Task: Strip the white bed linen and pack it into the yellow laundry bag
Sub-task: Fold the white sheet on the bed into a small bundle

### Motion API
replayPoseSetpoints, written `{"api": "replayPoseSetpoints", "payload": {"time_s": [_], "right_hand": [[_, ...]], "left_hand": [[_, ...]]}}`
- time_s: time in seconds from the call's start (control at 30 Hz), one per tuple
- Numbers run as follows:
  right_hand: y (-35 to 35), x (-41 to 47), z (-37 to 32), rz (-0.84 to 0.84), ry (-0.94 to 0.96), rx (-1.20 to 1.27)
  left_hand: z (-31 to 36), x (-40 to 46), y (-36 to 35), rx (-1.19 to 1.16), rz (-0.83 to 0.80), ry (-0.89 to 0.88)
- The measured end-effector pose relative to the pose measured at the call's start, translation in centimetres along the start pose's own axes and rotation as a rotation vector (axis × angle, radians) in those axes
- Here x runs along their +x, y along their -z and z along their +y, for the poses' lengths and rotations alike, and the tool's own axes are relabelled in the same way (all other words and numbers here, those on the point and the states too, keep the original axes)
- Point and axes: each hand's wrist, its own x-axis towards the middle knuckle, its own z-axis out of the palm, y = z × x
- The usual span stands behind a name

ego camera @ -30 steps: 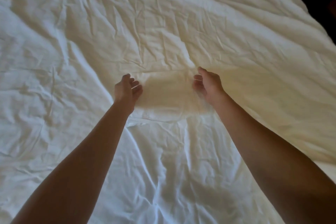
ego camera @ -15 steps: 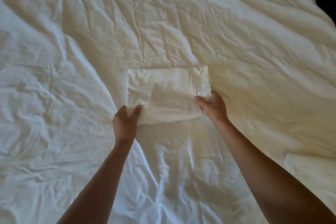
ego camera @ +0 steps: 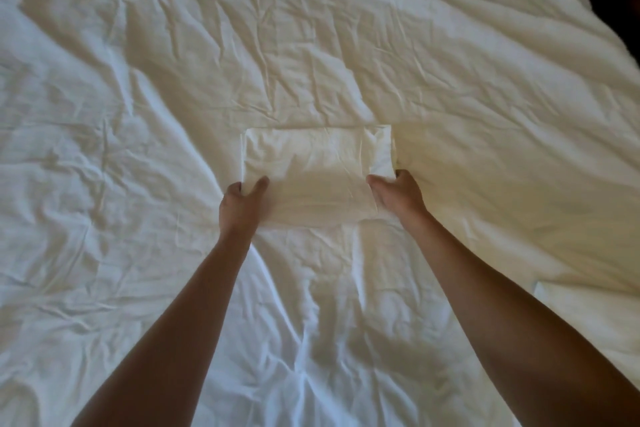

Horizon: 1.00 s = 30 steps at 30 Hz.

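Both your arms reach forward; your left hand (ego camera: 242, 206) and right hand (ego camera: 398, 196) each pinch a near corner of the folded white linen (ego camera: 317, 166) on the rumpled sheet (ego camera: 138, 114)

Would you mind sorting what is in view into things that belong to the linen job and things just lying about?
Job:
- folded white linen, gripped at its near corners
- left hand
- right hand
- white sheet spread on the bed

Lying about:
- flat white piece at the right edge; cannot tell what
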Motion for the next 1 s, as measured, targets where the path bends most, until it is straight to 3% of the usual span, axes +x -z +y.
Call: {"api": "replayPoseSetpoints", "payload": {"time_s": [0.1, 0.23, 0.43, 0.6, 0.8, 1.0], "right_hand": [[0.3, -1.0, 0.1, -0.074, -0.068, 0.264], [1.6, -3.5, 1.2, -0.037, -0.004, 0.553], [6.3, -8.9, 4.8, 0.044, 0.084, 0.801], [12.8, -12.7, 10.3, 0.252, 0.116, 0.778], [20.6, -15.7, 18.7, 0.498, 0.120, 0.552], [24.5, -18.6, 25.2, 0.490, 0.028, 0.415]], "left_hand": [[1.0, 0.0, 0.6, -0.112, -0.077, 0.097], [1.1, -1.7, 1.2, -0.377, -0.199, 0.158], [3.0, -8.5, 0.0, -0.556, -0.214, 0.073], [3.6, -15.7, -3.8, -0.517, -0.329, -0.075], [2.2, -22.9, -10.6, -0.275, -0.462, -0.185], [0.0, -28.7, -14.6, -0.197, -0.527, -0.214]]}}
